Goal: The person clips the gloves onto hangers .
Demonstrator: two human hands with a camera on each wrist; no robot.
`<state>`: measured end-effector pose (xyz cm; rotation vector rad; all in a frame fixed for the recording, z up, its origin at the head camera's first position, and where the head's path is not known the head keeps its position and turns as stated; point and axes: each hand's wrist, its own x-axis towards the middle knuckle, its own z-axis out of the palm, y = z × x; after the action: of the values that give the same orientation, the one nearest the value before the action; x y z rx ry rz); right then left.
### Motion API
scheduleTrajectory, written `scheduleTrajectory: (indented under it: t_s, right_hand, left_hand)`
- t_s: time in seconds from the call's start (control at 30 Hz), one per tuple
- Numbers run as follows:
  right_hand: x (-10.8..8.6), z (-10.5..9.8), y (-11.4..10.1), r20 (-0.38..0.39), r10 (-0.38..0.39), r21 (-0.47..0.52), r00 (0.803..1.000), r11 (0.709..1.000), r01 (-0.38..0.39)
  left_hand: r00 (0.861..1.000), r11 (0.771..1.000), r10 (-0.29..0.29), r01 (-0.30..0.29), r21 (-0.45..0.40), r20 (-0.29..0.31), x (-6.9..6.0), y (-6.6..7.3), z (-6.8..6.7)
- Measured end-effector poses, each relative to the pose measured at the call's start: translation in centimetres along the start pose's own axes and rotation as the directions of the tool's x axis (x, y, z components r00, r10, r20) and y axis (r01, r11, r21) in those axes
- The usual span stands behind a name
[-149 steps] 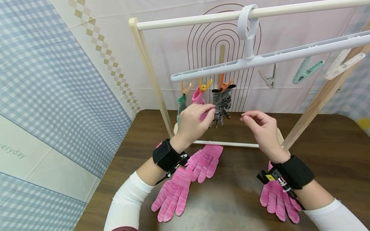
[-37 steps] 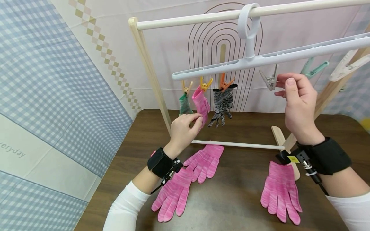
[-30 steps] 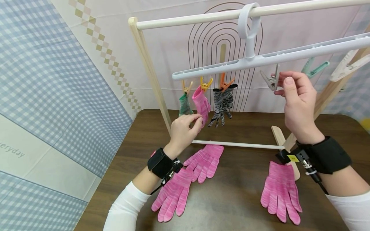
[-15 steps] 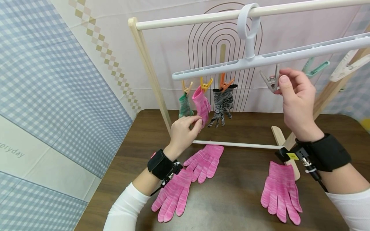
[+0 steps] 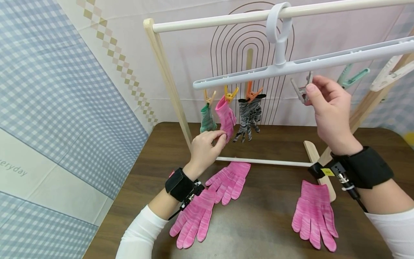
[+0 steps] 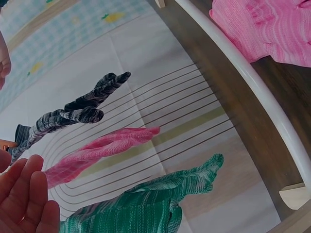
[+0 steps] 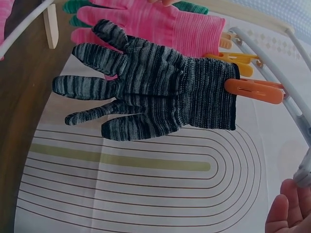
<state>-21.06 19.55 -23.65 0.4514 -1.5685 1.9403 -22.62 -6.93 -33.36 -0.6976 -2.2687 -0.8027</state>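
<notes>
In the head view my right hand [image 5: 333,111] pinches a grey clothespin [image 5: 300,91] under the right half of the white hanger [image 5: 245,76]. My left hand [image 5: 205,149], thumb and fingertips together, is in front of the hanging pink glove [image 5: 226,115]; whether it touches the glove I cannot tell. A green glove [image 5: 207,118] hangs from a tan clothespin, the pink one from a yellow clothespin [image 5: 230,95], a black-and-grey glove [image 5: 249,115] from an orange clothespin [image 5: 252,94]. In the right wrist view my fingertips [image 7: 291,204] are at the grey clothespin [image 7: 303,172].
Two pink gloves [image 5: 194,219] overlap at the left on the brown table [image 5: 252,223]; another pink glove [image 5: 315,216] lies at the right. A green clothespin [image 5: 352,77] and a white clothespin [image 5: 391,73] hang at right. The rack has wooden posts and a low white bar [image 5: 265,161].
My right hand has risen from near the middle to the grey clothespin and taken hold of it. Over the last second it moved slightly left. My left hand moved left and down, then stayed.
</notes>
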Motion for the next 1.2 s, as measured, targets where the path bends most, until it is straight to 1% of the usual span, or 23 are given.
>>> scheduleTrajectory:
  t_s: [0.3,0.43,0.5,0.57,0.67,0.77,0.87,1.0,1.2]
  right_hand:
    - [0.5,0.4,0.0,-0.024,0.009,0.005,1.000,1.000,-0.009]
    - [0.6,0.4,-0.1,0.006,0.025,0.040,1.000,0.999,-0.025]
    - [0.6,0.4,-0.1,0.036,0.050,0.101,0.998,0.993,-0.053]
    - [0.7,0.3,-0.2,0.068,0.079,0.150,0.995,0.985,-0.088]
    - [0.8,0.2,-0.4,0.116,0.135,0.224,0.984,0.962,-0.159]
    - [0.9,0.0,-0.5,0.151,0.189,0.244,0.970,0.944,-0.222]
    - [1.1,-0.2,-0.6,0.169,0.234,0.266,0.958,0.925,-0.272]
    - [1.3,-0.4,-0.6,0.189,0.269,0.306,0.945,0.898,-0.317]
    - [1.4,-0.6,-0.6,0.217,0.297,0.353,0.930,0.864,-0.358]
  left_hand:
    - [1.000,1.000,-0.002,0.003,-0.013,0.013,0.0,0.1,0.0]
    - [1.000,1.000,0.001,-0.001,-0.019,0.011,0.0,0.1,0.1]
    - [1.000,1.000,0.001,-0.001,-0.020,0.011,0.0,0.1,0.1]
    - [1.000,1.000,0.000,0.001,-0.022,0.012,0.0,0.1,0.1]
    - [1.000,1.000,-0.004,0.004,-0.025,0.015,-0.1,0.1,0.1]
    - [1.000,1.000,-0.006,0.007,-0.023,0.016,-0.1,0.0,0.1]
    - [1.000,1.000,-0.005,0.006,-0.016,0.013,-0.2,0.0,0.2]
    - [1.000,1.000,-0.004,0.004,-0.012,0.010,-0.3,-0.1,0.2]
    - [1.000,1.000,-0.019,0.019,-0.010,0.017,-0.4,0.0,0.2]
